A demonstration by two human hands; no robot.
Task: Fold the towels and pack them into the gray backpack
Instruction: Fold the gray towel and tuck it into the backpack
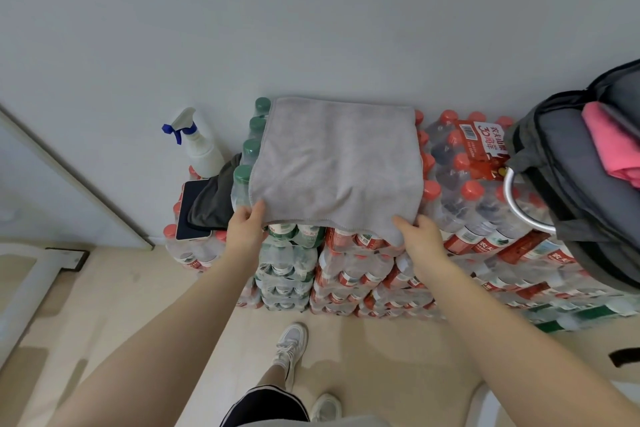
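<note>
- One gray towel (334,163) was spread flat on stacked bottle packs (349,274); near corners were pinched by left hand (244,230) and right hand (420,239), held apart.
- One gray backpack (568,184) was seen at right, unzipped, one pink towel (611,146) inside.

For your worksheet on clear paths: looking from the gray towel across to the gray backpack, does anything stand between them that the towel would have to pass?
Nothing tall. Both hands, left hand and right hand, already grip the gray towel. Between it and the gray backpack lie only red-capped bottles, at the towel's own level. The backpack is open, with a pink towel already inside.
</note>
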